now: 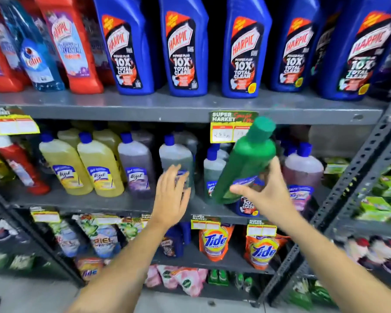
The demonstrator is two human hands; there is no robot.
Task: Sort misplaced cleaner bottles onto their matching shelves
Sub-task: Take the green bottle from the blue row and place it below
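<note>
My right hand [265, 188] grips a green cleaner bottle [246, 159] with a green cap, tilted to the right in front of the middle shelf [104, 203]. My left hand [171, 195] is open with fingers spread, just in front of a grey Lizol bottle [175, 158] on that shelf. Yellow Lizol bottles [99, 163], a purple one [137, 166] and a pink one [303, 170] stand in the same row. A small blue Harpic bottle [246, 207] sits low behind the green bottle, partly hidden by it.
The top shelf [167, 105] carries large blue Harpic bottles [183, 46], red Harpic bottles [72, 46] and a blue Colin bottle [35, 59]. A red bottle [20, 166] leans at the middle shelf's left. Tide pouches [215, 242] fill the lower shelf. A perforated metal upright [357, 175] runs along the right.
</note>
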